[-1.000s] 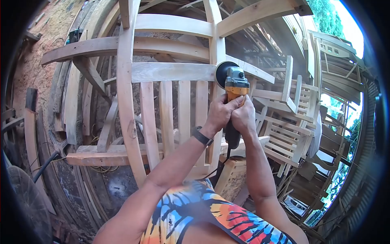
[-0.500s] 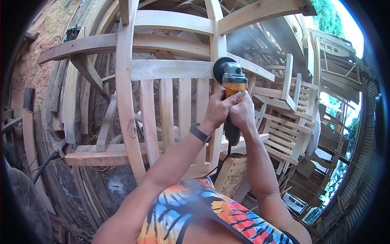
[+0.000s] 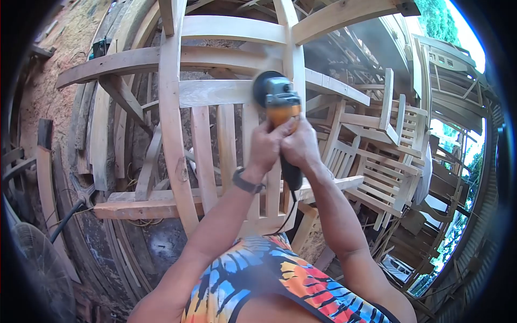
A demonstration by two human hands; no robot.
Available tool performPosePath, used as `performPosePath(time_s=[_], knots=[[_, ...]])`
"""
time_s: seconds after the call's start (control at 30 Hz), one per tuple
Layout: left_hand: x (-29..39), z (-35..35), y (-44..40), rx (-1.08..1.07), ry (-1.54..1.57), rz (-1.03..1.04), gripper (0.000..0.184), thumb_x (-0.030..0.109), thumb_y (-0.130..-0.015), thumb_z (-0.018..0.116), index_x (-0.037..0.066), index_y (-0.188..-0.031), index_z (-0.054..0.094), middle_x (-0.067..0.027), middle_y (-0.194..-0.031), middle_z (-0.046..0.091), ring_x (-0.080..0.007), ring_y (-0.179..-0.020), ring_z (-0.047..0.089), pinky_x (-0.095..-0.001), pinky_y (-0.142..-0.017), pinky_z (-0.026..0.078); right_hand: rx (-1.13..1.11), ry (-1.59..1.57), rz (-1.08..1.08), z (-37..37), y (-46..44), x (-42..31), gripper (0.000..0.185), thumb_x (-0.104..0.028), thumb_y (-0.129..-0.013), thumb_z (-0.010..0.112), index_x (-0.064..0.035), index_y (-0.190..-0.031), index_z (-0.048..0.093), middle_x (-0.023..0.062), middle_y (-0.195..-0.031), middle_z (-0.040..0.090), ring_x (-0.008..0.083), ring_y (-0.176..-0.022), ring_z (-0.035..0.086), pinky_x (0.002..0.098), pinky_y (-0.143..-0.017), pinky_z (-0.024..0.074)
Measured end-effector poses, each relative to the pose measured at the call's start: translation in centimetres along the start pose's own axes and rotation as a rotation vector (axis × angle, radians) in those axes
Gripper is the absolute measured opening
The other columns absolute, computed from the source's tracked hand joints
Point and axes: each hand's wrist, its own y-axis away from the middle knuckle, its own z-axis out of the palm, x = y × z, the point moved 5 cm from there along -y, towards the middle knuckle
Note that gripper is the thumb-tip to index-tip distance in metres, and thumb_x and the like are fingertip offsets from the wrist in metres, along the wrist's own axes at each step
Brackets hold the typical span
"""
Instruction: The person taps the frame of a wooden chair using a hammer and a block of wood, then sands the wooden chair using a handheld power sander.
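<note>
Both hands are wrapped round an angle grinder (image 3: pixel 283 102) with a yellow and grey head and a black rear grip. My left hand (image 3: pixel 266 144), with a watch on its wrist, closes on the near side of the yellow housing. My right hand (image 3: pixel 301 145) grips the body beside it, the fingers of both hands close together. The dark round disc (image 3: pixel 266 89) lies against or just over the upper back rail (image 3: pixel 215 93) of a wooden chair frame; exact contact is blurred. Vertical slats (image 3: pixel 226 140) run below that rail.
A curved armrest (image 3: pixel 107 65) reaches left from the frame. Other slatted wooden chairs (image 3: pixel 388 172) stand to the right. Long boards (image 3: pixel 102 140) lie at the left, near a fan (image 3: pixel 43 264). A power cord (image 3: pixel 293 207) hangs from the grinder towards my body.
Both hands have moved the grinder left along the upper rail, from the right post towards the rail's middle. The view has shifted slightly, and dust hangs near the disc.
</note>
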Motion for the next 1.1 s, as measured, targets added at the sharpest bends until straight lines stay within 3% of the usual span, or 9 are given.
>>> performPosePath(time_s=[0.13,0.17,0.27,0.37,0.47,0.53,0.63,1.1], knots=[[4.8,-3.6,2.5,0.151,-0.103,0.057,0.034,0.019,-0.100,0.071,-0.004,-0.125,0.067,-0.0088,-0.115,0.072,-0.0136,-0.101,0.068,-0.0278,-0.090,0.054,-0.062,-0.127,-0.053,3.9,0.5,-2.7,0.043,-0.020,-0.087,0.069,0.0041,-0.119,0.055,0.0298,-0.098,0.072,0.0459,-0.100,0.071,0.0494,-0.084,0.0572],[5.3,-4.1,2.8,0.211,-0.150,0.086,0.032,0.020,-0.099,0.072,-0.004,-0.121,0.070,-0.0082,-0.112,0.073,-0.0135,-0.098,0.068,-0.0280,-0.089,0.054,-0.070,-0.211,-0.155,4.8,0.2,-3.0,0.044,-0.021,-0.085,0.070,0.0043,-0.118,0.055,0.0306,-0.099,0.071,0.0470,-0.100,0.070,0.0496,-0.086,0.0566],[5.1,-3.8,3.1,0.204,-0.150,0.068,0.034,0.020,-0.099,0.072,-0.004,-0.122,0.069,-0.0091,-0.113,0.073,-0.0140,-0.099,0.069,-0.0278,-0.089,0.054,-0.104,-0.126,-0.113,4.3,0.5,-2.6,0.035,-0.018,-0.091,0.062,0.0053,-0.116,0.057,0.0301,-0.104,0.071,0.0463,-0.105,0.069,0.0478,-0.090,0.0544],[1.7,-1.5,1.7,0.119,-0.035,0.000,0.035,0.020,-0.099,0.072,-0.006,-0.122,0.069,-0.0094,-0.112,0.073,-0.0141,-0.098,0.069,-0.0274,-0.088,0.054,-0.005,-0.159,-0.010,1.7,0.6,-0.2,0.040,-0.020,-0.087,0.068,0.0046,-0.115,0.054,0.0317,-0.099,0.071,0.0464,-0.100,0.071,0.0505,-0.085,0.0568],[-1.8,2.7,-0.7,-0.036,-0.009,-0.137,0.037,0.021,-0.100,0.070,-0.006,-0.126,0.067,-0.0091,-0.113,0.073,-0.0141,-0.100,0.069,-0.0275,-0.090,0.055,0.166,0.005,0.061,-2.8,0.2,2.7,0.038,-0.018,-0.087,0.068,0.0061,-0.113,0.056,0.0303,-0.096,0.072,0.0444,-0.095,0.073,0.0468,-0.080,0.0590],[-3.4,6.0,-2.0,-0.174,0.002,-0.135,0.035,0.022,-0.100,0.070,-0.005,-0.122,0.069,-0.0086,-0.109,0.074,-0.0123,-0.096,0.069,-0.0262,-0.086,0.054,0.255,0.032,0.043,-5.8,0.4,4.5,0.036,-0.018,-0.088,0.067,0.0067,-0.112,0.057,0.0300,-0.095,0.073,0.0429,-0.094,0.074,0.0455,-0.079,0.0594],[-3.8,8.7,-2.3,-0.215,-0.081,-0.054,0.034,0.023,-0.100,0.070,-0.005,-0.120,0.070,-0.0082,-0.107,0.074,-0.0106,-0.094,0.068,-0.0256,-0.083,0.054,0.317,-0.034,-0.029,-8.1,0.8,5.5,0.032,-0.016,-0.091,0.063,0.0053,-0.114,0.060,0.0259,-0.095,0.074,0.0386,-0.094,0.075,0.0430,-0.080,0.0580],[-2.8,6.0,-1.8,-0.104,-0.106,-0.036,0.032,0.023,-0.101,0.069,-0.004,-0.118,0.071,-0.0074,-0.106,0.074,-0.0098,-0.093,0.067,-0.0261,-0.083,0.053,0.203,-0.034,-0.026,-5.7,-0.3,4.8,0.036,-0.016,-0.092,0.060,0.0048,-0.122,0.058,0.0290,-0.101,0.073,0.0425,-0.098,0.073,0.0448,-0.084,0.0572]])
